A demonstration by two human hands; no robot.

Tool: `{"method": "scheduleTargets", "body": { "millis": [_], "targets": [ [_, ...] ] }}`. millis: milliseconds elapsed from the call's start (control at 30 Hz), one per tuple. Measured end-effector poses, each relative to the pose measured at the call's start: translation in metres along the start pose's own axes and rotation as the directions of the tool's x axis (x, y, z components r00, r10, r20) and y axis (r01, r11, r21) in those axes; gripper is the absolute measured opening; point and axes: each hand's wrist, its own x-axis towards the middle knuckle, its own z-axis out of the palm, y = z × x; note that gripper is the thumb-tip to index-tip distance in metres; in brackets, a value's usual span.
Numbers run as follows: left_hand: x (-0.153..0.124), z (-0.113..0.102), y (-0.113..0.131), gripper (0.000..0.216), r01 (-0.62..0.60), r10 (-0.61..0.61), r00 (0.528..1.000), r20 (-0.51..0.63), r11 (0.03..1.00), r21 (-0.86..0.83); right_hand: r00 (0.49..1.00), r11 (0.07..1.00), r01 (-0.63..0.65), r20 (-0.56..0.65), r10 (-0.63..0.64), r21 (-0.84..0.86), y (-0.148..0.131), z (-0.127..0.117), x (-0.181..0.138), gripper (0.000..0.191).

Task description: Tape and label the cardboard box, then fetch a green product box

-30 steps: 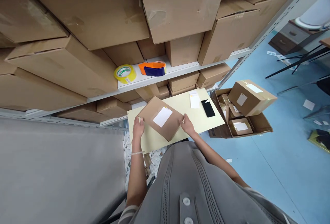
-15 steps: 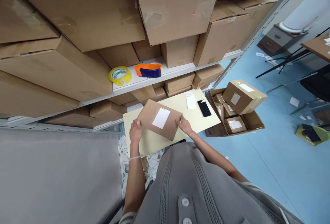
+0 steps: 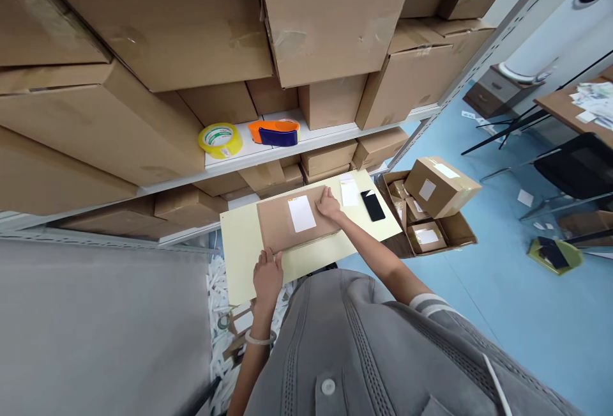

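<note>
A flat brown cardboard box with a white label lies on a pale yellow tabletop. My left hand rests at the box's near left corner, fingers spread and touching its edge. My right hand lies on the box's far right corner, fingers curved over the edge. A white slip of paper and a black phone lie on the tabletop to the right of the box.
A shelf behind the table bears a yellow tape roll and an orange and blue tape dispenser among large cartons. An open carton of small labelled boxes stands on the blue floor at right, one box on top.
The box has turned from a skewed angle to lie square with the table. My right hand went from its near right side to its far right corner; my left hand drew back toward me.
</note>
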Motion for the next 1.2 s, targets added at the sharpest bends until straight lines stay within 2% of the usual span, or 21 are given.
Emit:
{"method": "scheduleTargets", "body": {
  "millis": [133,233,367,500,633,700,800,967,1033,1100,1200],
  "targets": [
    [-0.005,-0.002,0.005,0.052,-0.039,0.038,0.999,0.038,0.999,0.014,1.0,1.0,0.02,-0.017,-0.021,-0.024,-0.004,0.001,0.01,0.071],
    [-0.004,-0.004,0.006,0.05,-0.017,0.017,0.998,0.059,1.0,0.005,0.999,1.0,0.025,-0.036,-0.026,-0.015,-0.001,0.003,0.012,0.072],
    [-0.002,-0.008,0.004,0.049,0.038,-0.031,0.993,0.118,0.998,-0.056,0.995,0.986,0.078,-0.071,-0.068,0.147,0.013,0.003,0.012,0.071],
    [-0.003,-0.017,0.0,0.047,0.072,-0.054,0.983,0.176,0.992,-0.101,0.985,0.94,0.089,-0.172,-0.033,0.329,0.047,0.006,0.002,0.062],
    [-0.001,-0.024,0.014,0.048,0.009,-0.006,1.0,0.019,0.991,-0.13,0.972,0.908,-0.009,-0.209,0.106,0.419,0.099,0.022,-0.027,0.057],
    [0.005,-0.026,0.033,0.048,-0.078,0.074,0.997,-0.025,0.981,-0.179,0.96,0.889,-0.06,-0.219,0.177,0.454,0.128,0.032,-0.046,0.054],
    [0.02,-0.026,0.074,0.048,-0.25,0.257,0.966,-0.001,0.94,-0.233,0.934,0.847,-0.124,-0.228,0.276,0.517,0.167,0.047,-0.071,0.051],
    [0.057,-0.015,0.16,0.051,-0.5,0.545,0.835,0.072,0.807,-0.314,0.913,0.758,-0.143,-0.212,0.35,0.636,0.204,0.067,-0.095,0.052],
    [0.077,-0.003,0.197,0.054,-0.552,0.604,0.791,0.094,0.772,-0.316,0.911,0.728,-0.139,-0.202,0.36,0.671,0.209,0.073,-0.097,0.051],
    [0.103,0.016,0.234,0.056,-0.579,0.629,0.766,0.129,0.764,-0.286,0.912,0.711,-0.13,-0.197,0.359,0.691,0.211,0.077,-0.096,0.05],
    [0.15,0.053,0.286,0.062,-0.548,0.59,0.771,0.241,0.807,-0.221,0.919,0.697,-0.13,-0.178,0.351,0.705,0.213,0.076,-0.09,0.049]
  ]
}}
